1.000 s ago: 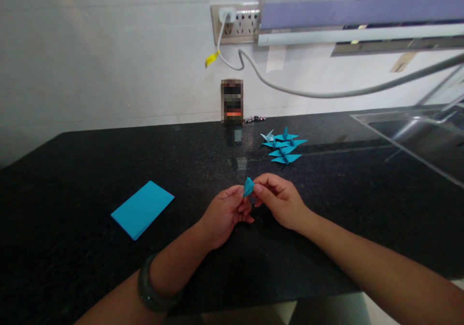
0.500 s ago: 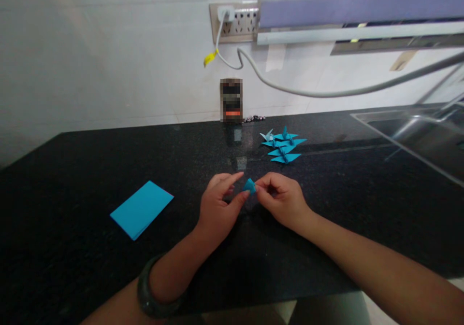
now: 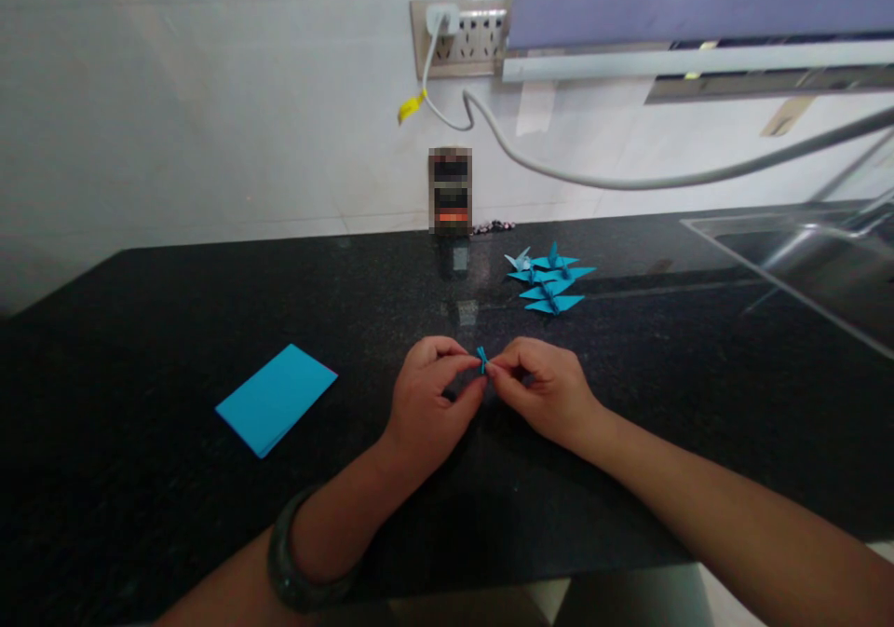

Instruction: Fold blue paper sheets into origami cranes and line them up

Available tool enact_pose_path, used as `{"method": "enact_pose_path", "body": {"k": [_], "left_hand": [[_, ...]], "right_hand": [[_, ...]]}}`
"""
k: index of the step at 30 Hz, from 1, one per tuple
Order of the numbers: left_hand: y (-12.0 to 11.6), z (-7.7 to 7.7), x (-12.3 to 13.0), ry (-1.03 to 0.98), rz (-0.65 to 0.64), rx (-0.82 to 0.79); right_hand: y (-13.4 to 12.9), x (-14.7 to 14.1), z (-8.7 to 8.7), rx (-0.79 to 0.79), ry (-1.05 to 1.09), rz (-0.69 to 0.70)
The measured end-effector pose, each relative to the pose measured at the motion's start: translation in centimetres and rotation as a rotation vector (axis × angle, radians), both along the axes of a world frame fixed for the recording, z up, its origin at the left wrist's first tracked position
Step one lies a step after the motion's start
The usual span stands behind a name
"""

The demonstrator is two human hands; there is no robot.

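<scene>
Between my two hands is a small piece of folded blue paper [image 3: 481, 359], seen nearly edge-on just above the black counter. Thumb and fingertips of my left hand [image 3: 434, 394] close on its left side. My right hand [image 3: 545, 380] pinches it from the right, the fingertips covering part of it. Behind my right hand sits a group of several folded paper cranes [image 3: 555, 303], mostly blue with one paler. Left of my left hand lies a stack of blue paper sheets [image 3: 277, 400].
At the wall stands a pixelated phone-like object [image 3: 451, 194] with a beaded strap [image 3: 494, 226]. A white cable [image 3: 601, 180] runs from a socket panel [image 3: 461, 38] to the right. A metal sink [image 3: 803, 264] is set into the counter [image 3: 140, 329] at right.
My left index finger has come down from its raised position to the blue paper. The paper has turned from showing a broad face to a narrow edge.
</scene>
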State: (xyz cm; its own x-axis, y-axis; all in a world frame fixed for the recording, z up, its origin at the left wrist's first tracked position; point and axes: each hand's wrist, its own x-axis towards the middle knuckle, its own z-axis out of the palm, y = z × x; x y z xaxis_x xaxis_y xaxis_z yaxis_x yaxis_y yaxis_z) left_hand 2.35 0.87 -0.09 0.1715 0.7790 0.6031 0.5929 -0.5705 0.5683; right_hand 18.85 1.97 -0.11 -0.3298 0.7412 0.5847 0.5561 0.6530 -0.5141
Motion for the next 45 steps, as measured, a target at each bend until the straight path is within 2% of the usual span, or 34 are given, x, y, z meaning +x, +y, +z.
{"method": "enact_pose_path", "body": {"k": [7, 13, 19, 25, 28, 39, 42, 45], "left_hand": [[0.29, 0.22, -0.3, -0.055, -0.089, -0.102], [0.38, -0.2, -0.44, -0.087, -0.133, -0.099], [0.5, 0.01, -0.52, -0.067, -0.107, -0.057], [0.55, 0.17, -0.5, -0.072, -0.092, -0.067], [0.55, 0.04, -0.45, -0.088, -0.098, -0.08], [0.18, -0.32, -0.18, -0.213, -0.161, -0.219], [0.2, -0.14, -0.2, -0.184, -0.142, -0.189], [0.11, 0.04, -0.21, -0.207, -0.095, -0.242]], "right_hand": [[0.12, 0.18, 0.22, 0.019, 0.001, 0.097], [0.12, 0.1, 0.33, -0.037, 0.039, 0.125], [0.12, 0.11, 0.24, 0.022, 0.055, 0.195], [0.3, 0.15, 0.15, 0.04, 0.078, 0.095], [0.29, 0.1, 0.24, 0.069, 0.088, 0.105], [0.24, 0.15, 0.31, -0.001, 0.04, 0.195], [0.21, 0.08, 0.47, 0.004, 0.04, 0.205], [0.21, 0.01, 0.51, 0.0, 0.028, 0.204]]}}
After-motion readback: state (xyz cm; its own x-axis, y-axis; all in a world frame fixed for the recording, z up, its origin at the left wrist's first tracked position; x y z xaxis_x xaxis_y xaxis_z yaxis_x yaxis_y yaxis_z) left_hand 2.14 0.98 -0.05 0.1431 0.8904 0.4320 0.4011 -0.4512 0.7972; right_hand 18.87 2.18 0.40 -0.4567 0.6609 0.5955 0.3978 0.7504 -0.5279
